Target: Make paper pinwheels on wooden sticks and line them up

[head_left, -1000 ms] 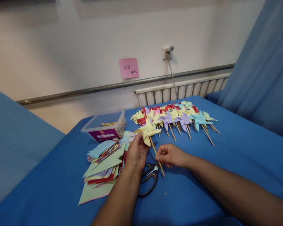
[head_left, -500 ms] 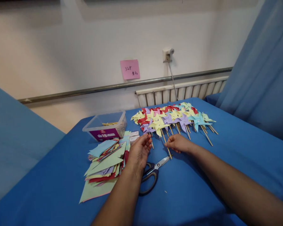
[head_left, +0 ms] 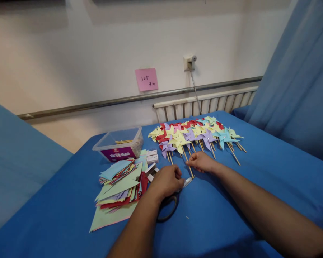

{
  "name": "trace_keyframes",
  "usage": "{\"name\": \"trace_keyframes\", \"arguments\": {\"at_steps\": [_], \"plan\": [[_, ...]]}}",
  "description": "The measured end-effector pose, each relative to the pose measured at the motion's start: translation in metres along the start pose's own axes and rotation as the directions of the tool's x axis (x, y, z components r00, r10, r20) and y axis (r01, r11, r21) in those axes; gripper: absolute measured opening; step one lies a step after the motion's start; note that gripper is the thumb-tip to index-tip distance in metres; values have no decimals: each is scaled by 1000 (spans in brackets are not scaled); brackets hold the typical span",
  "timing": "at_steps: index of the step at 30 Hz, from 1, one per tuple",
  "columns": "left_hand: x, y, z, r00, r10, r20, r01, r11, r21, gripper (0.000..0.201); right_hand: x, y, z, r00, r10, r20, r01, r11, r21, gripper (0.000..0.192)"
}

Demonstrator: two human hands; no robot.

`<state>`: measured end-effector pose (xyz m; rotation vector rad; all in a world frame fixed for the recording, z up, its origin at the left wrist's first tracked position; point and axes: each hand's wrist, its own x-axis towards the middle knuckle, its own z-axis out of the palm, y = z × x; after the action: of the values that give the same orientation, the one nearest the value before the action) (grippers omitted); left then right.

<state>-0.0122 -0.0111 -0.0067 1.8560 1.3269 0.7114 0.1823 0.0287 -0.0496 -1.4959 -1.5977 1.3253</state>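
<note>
My right hand (head_left: 200, 162) is closed in a pinch on the thin wooden stick of a yellow paper pinwheel (head_left: 179, 140). The pinwheel lies at the front of the group, and its stick end meets the scissors' blades. My left hand (head_left: 169, 181) hovers over the dark-handled scissors (head_left: 168, 212), fingers loosely bent and nothing visible in them. It hides the scissors' pivot and upper handle. Behind both hands lie several more pinwheels in purple, red, blue and yellow, such as a light blue pinwheel (head_left: 225, 137).
Coloured paper sheets (head_left: 118, 193) are piled on the left. Beyond them stands a clear plastic box (head_left: 103, 143) with sticks inside. Small white boxes (head_left: 152, 156) sit beside the pile. The blue cloth (head_left: 218, 222) covers the table; a radiator (head_left: 212, 102) runs along the wall.
My left hand has moved down and right and turned palm-down over the scissors, uncovering the small items beside the paper pile. My right hand keeps its pinch on the stick.
</note>
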Motion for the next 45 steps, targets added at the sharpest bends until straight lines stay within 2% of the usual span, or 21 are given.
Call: {"name": "trace_keyframes", "arguments": {"at_steps": [2,4,7,10,12,20,31,39,45], "plan": [[-6,2,2,994,70,86,-82,985,153,17,2,1,2,1000,-4,-14,3,1000,-18,25],[-10,7,1,976,60,210,-120,951,285,17,4,2,5,1000,-9,-28,8,999,-43,26],[-13,19,-6,907,-96,411,-127,867,483,18,9,4,8,999,-18,-50,13,996,-90,28],[-16,32,-13,854,-227,468,-104,806,582,22,13,6,10,997,-33,-72,22,990,-143,28],[-16,36,-15,846,-247,473,-106,791,603,18,14,9,11,996,-43,-75,29,984,-177,28],[-16,31,-7,877,-216,429,-116,772,625,22,15,16,13,990,-106,-89,81,965,-251,28],[-15,27,-4,883,-209,420,-115,771,627,24,7,6,18,969,-202,-144,138,921,-365,28],[-15,26,-3,891,-192,410,-120,773,623,22,4,0,18,964,-185,-191,85,895,-438,28],[-13,26,-4,889,-182,420,-127,783,609,21,3,1,19,961,-182,-209,82,906,-414,26]]}}
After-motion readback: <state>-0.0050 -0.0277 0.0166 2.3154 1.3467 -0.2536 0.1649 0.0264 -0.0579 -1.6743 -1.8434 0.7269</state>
